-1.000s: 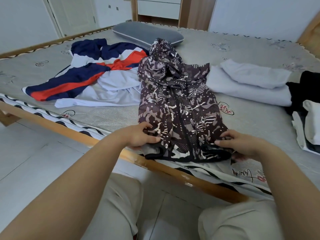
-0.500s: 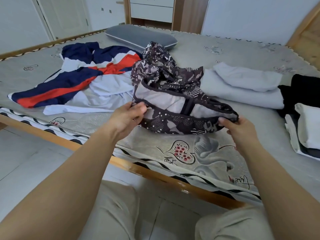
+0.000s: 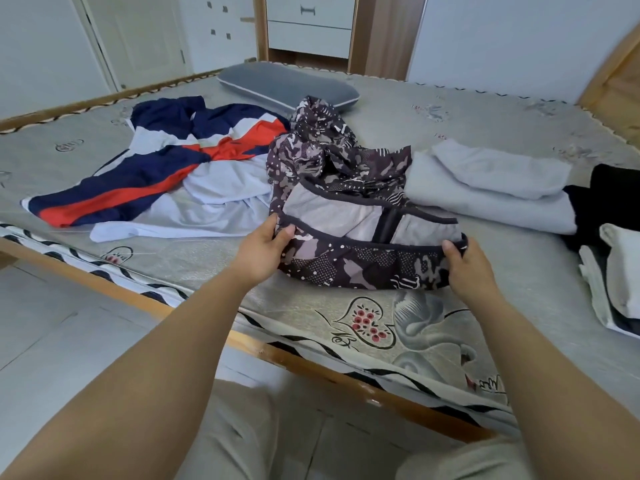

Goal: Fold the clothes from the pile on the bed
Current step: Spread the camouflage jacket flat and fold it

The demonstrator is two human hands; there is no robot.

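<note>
A dark camouflage-print jacket point(image 3: 349, 268) lies in the middle of the bed, its lower half lifted and turned back so the pale grey lining shows. My left hand point(image 3: 265, 249) pinches the hem at the jacket's left corner. My right hand point(image 3: 465, 263) pinches the hem at its right corner. The jacket's hood point(image 3: 318, 123) stays bunched further back on the mattress. A navy, red and white garment point(image 3: 145, 174) lies spread and unfolded to the left.
Folded pale grey clothes point(image 3: 491, 188) sit to the right of the jacket, with black and white folded items point(image 3: 616, 244) at the far right edge. A grey pillow point(image 3: 287, 84) lies behind. The bed's wooden rail point(image 3: 311, 367) runs in front of my knees.
Both hands lifted the jacket's hem off the near edge of the bed and carried it back over the jacket, baring the lining and the printed mattress in front.
</note>
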